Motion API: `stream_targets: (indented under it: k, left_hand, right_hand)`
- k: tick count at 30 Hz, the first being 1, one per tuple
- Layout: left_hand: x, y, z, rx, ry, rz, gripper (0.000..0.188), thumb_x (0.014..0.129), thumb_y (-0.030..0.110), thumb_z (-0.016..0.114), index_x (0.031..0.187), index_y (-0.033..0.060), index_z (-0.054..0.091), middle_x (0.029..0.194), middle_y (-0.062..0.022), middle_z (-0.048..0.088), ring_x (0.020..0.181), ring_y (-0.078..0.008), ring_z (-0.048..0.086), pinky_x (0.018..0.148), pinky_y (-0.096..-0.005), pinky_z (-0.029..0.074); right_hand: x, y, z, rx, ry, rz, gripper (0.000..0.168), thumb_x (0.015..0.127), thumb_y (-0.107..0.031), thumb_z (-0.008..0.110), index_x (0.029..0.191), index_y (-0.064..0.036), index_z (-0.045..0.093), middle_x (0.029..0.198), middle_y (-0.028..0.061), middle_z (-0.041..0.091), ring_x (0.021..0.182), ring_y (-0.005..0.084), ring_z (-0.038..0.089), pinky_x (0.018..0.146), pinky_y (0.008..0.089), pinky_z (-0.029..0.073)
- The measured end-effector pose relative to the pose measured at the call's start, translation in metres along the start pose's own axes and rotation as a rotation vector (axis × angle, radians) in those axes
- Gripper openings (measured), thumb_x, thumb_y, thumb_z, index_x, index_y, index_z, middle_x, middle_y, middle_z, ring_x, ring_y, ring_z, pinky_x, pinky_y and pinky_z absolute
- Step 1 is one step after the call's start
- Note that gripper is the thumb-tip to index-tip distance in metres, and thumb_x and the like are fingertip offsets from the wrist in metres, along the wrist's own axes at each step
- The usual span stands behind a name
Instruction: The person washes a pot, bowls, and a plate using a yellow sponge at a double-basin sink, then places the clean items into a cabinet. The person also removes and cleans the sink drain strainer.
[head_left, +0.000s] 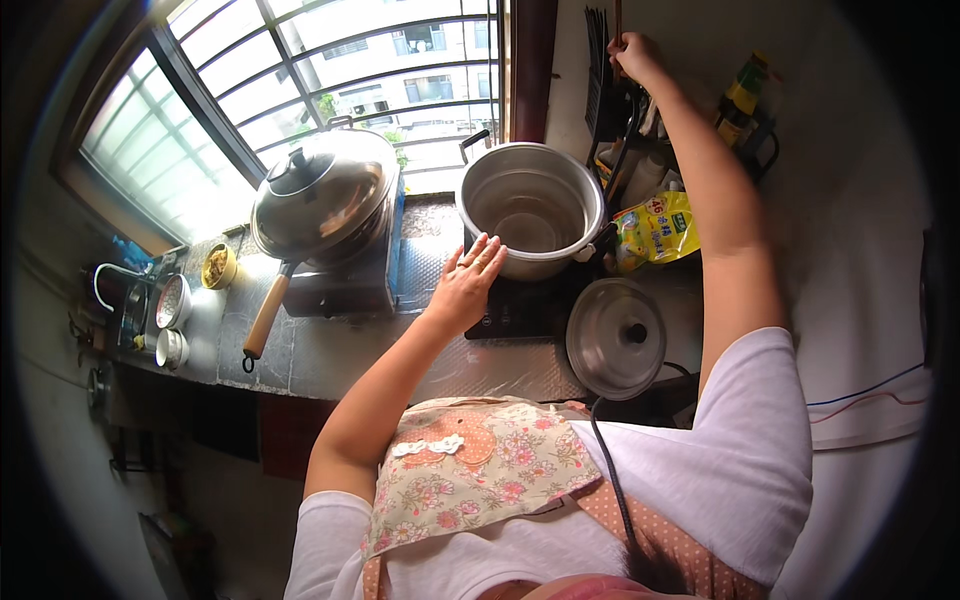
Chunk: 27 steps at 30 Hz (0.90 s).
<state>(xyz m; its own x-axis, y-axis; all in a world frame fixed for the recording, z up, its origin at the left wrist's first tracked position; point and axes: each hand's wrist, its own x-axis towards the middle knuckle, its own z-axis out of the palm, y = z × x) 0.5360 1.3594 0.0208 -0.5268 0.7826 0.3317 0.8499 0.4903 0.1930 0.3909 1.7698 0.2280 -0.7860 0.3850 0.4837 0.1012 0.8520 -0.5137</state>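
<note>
My left hand (466, 283), palm down with its fingers close together, is at the near left rim of a deep metal pot (529, 202). The pot appears to hold some clear liquid and stands on a black induction cooker (510, 319). Raised to the wall at the upper right, my right hand (636, 56) grips a thin brown stick (618, 26), perhaps chopsticks, among the dark utensils (598, 90). Nearer to me than the pot, a round metal lid (615, 337) with a black knob lies on the counter's right part.
Left of the pot, a lidded wok (326, 195) sits on a stove, its wooden handle (268, 315) jutting towards me. Bowls (174, 300) stand further left. A yellow packet (656, 229), bottles (742, 97) and a black cord are on the right. A barred window (360, 67) lies behind.
</note>
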Motion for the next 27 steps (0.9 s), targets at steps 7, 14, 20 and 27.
stream_targets:
  k: [7, 14, 20, 27]
  left_hand:
    - [0.014, 0.015, 0.005, -0.02, -0.016, 0.092, 0.061, 0.077, 0.0, 0.047, 0.137, 0.009, 0.039, 0.143, -0.0083, 0.038, 0.137, -0.0226, 0.027, 0.111, -0.046, 0.016]
    - [0.007, 0.02, 0.001, -0.068, -0.045, 0.075, 0.054, 0.084, 0.003, 0.046, 0.137, 0.0104, 0.039, 0.142, -0.0063, 0.039, 0.136, -0.0211, 0.03, 0.11, -0.0478, 0.015]
    - [0.016, 0.029, 0.009, -0.086, -0.016, 0.13, 0.054, 0.084, 0.004, 0.046, 0.137, 0.0107, 0.038, 0.143, -0.0066, 0.038, 0.136, -0.0209, 0.029, 0.11, -0.0493, 0.015]
    - [0.019, 0.029, 0.009, -0.071, -0.05, 0.125, 0.059, 0.082, 0.002, 0.047, 0.139, 0.0115, 0.036, 0.145, -0.0058, 0.035, 0.138, -0.0198, 0.027, 0.11, -0.049, 0.012]
  right_hand:
    - [-0.006, 0.039, 0.004, -0.199, 0.026, -0.166, 0.032, 0.078, -0.012, 0.071, 0.106, -0.001, 0.061, 0.081, 0.0095, 0.067, 0.073, 0.0185, 0.065, 0.064, 0.0306, 0.052]
    - [-0.111, -0.037, -0.048, -0.169, 0.225, -0.222, 0.046, 0.083, -0.008, 0.062, 0.127, -0.009, 0.049, 0.109, 0.0219, 0.061, 0.099, 0.0331, 0.061, 0.086, 0.0402, 0.049]
    - [-0.108, -0.068, -0.076, -0.309, 0.357, -0.735, 0.072, 0.081, -0.002, 0.058, 0.143, -0.005, 0.022, 0.147, 0.0257, 0.019, 0.135, 0.0399, 0.024, 0.109, 0.0456, 0.028]
    - [-0.038, -0.059, -0.048, -0.526, 0.137, -0.454, 0.055, 0.087, -0.008, 0.043, 0.139, 0.003, 0.029, 0.148, 0.0218, 0.021, 0.139, 0.0319, 0.019, 0.111, 0.0416, 0.025]
